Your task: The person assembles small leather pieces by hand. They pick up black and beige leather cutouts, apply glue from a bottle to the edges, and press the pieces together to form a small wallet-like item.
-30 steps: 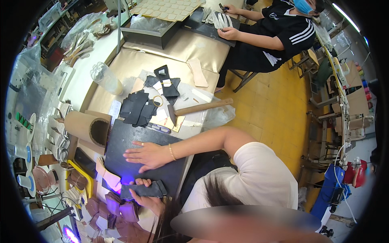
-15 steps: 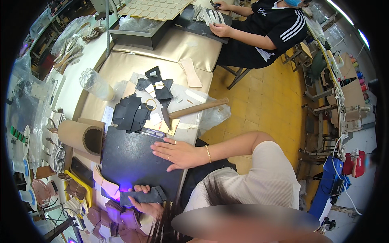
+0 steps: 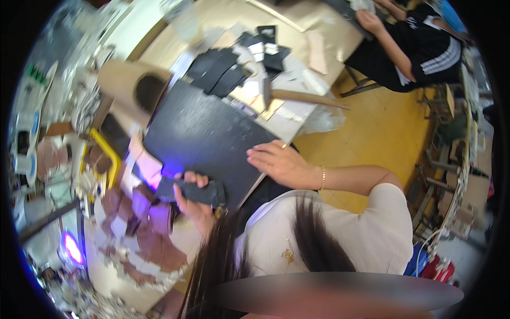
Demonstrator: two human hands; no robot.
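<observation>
My left hand (image 3: 195, 202) is closed around a stack of dark leather pieces (image 3: 204, 192) at the near left of a black board (image 3: 207, 125). Its thumb lies across the top, and the stack's left end juts past the fingers. My right hand (image 3: 281, 164) is at the board's right edge, fingers stretched out and holding nothing; its fingertips reach over the board. A pale pink leather strip (image 3: 146, 165) lies by the board's left edge, lit violet at its lower end. Brown folded leather pieces (image 3: 159, 218) are heaped below the left hand.
Beyond the board lie a wooden-handled hammer (image 3: 305, 98), black leather pieces (image 3: 215, 72) and a tape roll (image 3: 249, 69). A cardboard tube (image 3: 119, 82) and yellow tray frame (image 3: 114, 159) stand left. A lamp glows violet (image 3: 73, 249). A co-worker (image 3: 419, 48) sits at the far right.
The view has swung, so the table things appear higher and farther right. My right hand has drawn back from the board's middle to its right edge. My left hand keeps the leather stack.
</observation>
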